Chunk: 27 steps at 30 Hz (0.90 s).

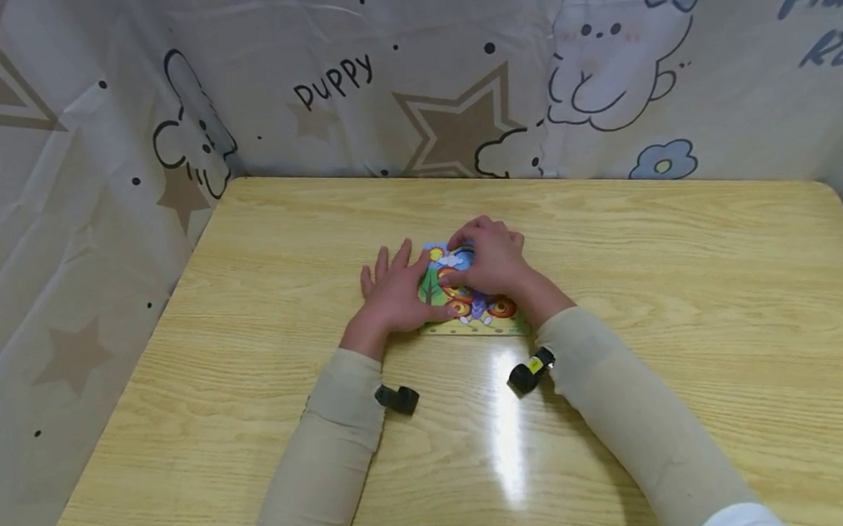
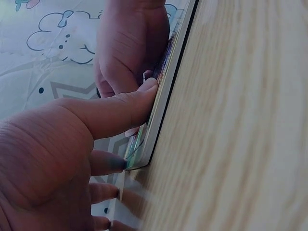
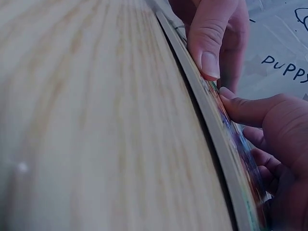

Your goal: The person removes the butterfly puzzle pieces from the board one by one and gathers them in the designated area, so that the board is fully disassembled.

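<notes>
A thin picture board (image 1: 512, 329), bright with a butterfly, a green tree and a sun, lies flat on the table. My left hand (image 1: 397, 295) is at its left side with fingers spread; the thumb (image 2: 122, 108) presses straight on the board near the front edge. Over the upper right part, my right hand (image 1: 494, 263) bends its fingers down to the picture, and its thumb (image 3: 248, 109) touches the surface close to the left thumb. The right palm covers part of the picture, and I cannot tell whether a piece is between those fingers.
The light wood table (image 1: 260, 310) extends around the board on all sides. Small black cameras (image 1: 399, 399) sit at both wrists. A printed curtain (image 1: 449, 60) hangs behind the table's far edge and along its left side.
</notes>
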Each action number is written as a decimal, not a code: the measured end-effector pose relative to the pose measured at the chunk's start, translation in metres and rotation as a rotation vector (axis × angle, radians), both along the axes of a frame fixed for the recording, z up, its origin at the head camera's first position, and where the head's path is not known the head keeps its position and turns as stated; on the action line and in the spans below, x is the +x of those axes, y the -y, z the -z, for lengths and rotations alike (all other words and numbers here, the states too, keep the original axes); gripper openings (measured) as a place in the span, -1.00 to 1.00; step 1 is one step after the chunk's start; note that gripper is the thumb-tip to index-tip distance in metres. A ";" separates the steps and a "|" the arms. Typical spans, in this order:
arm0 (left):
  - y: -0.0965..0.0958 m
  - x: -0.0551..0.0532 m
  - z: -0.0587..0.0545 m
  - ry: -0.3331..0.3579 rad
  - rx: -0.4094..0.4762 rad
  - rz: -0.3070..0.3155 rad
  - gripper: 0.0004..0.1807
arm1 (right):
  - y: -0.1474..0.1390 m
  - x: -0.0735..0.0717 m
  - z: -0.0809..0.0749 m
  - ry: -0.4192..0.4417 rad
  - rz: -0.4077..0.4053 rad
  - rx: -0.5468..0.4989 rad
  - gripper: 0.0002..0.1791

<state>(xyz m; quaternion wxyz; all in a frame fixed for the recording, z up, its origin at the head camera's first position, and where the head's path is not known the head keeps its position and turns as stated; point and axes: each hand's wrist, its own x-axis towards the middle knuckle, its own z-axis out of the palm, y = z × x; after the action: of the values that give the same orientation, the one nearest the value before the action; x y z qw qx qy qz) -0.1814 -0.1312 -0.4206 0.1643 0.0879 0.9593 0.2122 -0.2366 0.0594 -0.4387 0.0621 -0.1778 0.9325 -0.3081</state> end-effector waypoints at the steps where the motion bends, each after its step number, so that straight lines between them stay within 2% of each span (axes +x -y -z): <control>1: 0.000 0.000 0.000 0.001 -0.001 -0.001 0.17 | 0.000 0.000 0.000 0.003 0.000 0.001 -0.41; 15: 0.000 -0.001 0.003 0.006 0.005 -0.016 0.23 | 0.001 0.000 0.002 0.006 0.023 -0.036 -0.37; 27: 0.000 -0.002 0.002 0.010 -0.009 -0.022 0.23 | -0.003 0.001 0.006 -0.029 0.011 -0.155 -0.45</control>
<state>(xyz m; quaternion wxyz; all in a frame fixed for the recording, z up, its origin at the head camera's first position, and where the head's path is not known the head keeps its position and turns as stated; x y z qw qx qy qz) -0.1830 -0.1308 -0.4231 0.1673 0.0756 0.9603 0.2100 -0.2358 0.0619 -0.4449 0.0330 -0.1815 0.9076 -0.3772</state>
